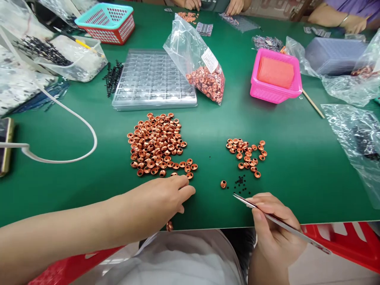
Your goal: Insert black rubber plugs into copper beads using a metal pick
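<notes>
My left hand (170, 196) reaches over the lower edge of a large pile of copper-coloured cups (158, 138); its fingers are bent near the closest cups, and whether they pinch anything is hidden. Metal tweezers (285, 226) are gripped in my right hand (276, 225), their tips beside some tiny black pieces (240, 182). A single copper cup (223, 184) sits left of the black pieces. Behind them lies a smaller group of copper cups (247, 153). Another copper cup (169, 226) rests at the table's front edge, below my left hand.
Across the green table (208, 126) are a clear tray (154, 81), a bag of copper cups (208, 83), a pink basket (274, 93) and a turquoise-and-red basket (118, 33). A white cable (77, 114) loops at left. Other people's hands work at the far side.
</notes>
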A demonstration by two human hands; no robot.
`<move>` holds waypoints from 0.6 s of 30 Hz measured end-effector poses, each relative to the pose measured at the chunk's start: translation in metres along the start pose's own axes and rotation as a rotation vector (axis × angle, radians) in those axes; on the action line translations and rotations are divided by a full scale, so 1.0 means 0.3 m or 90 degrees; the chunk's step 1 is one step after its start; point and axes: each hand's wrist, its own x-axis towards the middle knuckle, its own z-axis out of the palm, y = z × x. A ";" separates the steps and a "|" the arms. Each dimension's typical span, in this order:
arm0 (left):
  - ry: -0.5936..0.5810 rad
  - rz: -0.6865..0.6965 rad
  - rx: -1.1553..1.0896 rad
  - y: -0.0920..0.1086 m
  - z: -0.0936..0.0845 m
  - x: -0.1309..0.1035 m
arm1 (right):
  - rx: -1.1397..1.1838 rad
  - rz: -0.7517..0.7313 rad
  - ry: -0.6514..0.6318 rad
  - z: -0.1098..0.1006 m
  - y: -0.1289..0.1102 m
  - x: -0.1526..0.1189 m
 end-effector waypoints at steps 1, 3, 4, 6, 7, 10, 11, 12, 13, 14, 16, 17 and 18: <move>-0.027 0.008 0.001 -0.006 -0.008 0.002 | -0.001 0.001 0.006 0.002 0.000 0.002; -0.044 0.001 -0.008 -0.013 -0.030 0.003 | -0.004 -0.013 0.018 0.006 0.001 0.008; -0.028 -0.008 -0.021 -0.015 -0.042 0.000 | -0.005 -0.027 0.019 0.009 0.002 0.012; 0.020 -0.008 -0.057 -0.016 -0.062 -0.009 | -0.005 -0.050 0.024 0.015 0.005 0.021; 0.044 0.000 -0.075 -0.016 -0.070 -0.015 | -0.001 -0.056 0.024 0.018 0.007 0.025; 0.095 0.030 -0.104 -0.014 -0.078 -0.022 | 0.022 -0.044 0.034 0.026 0.007 0.037; 0.109 0.039 -0.106 -0.015 -0.076 -0.019 | 0.031 -0.037 0.051 0.028 0.007 0.040; 0.121 0.042 -0.104 -0.016 -0.071 -0.013 | 0.043 -0.033 0.047 0.029 0.006 0.042; 0.138 0.045 -0.098 -0.018 -0.064 -0.005 | 0.045 -0.016 0.054 0.029 0.006 0.043; 0.156 0.043 -0.088 -0.020 -0.056 0.003 | 0.038 -0.008 0.045 0.029 0.007 0.044; 0.214 0.041 -0.073 -0.025 -0.037 0.021 | -0.014 0.007 0.045 0.023 0.014 0.046; 0.250 0.032 -0.070 -0.026 -0.028 0.028 | -0.061 0.024 0.033 0.018 0.020 0.047; 0.286 0.021 -0.071 -0.027 -0.020 0.033 | -0.078 0.037 0.023 0.013 0.027 0.049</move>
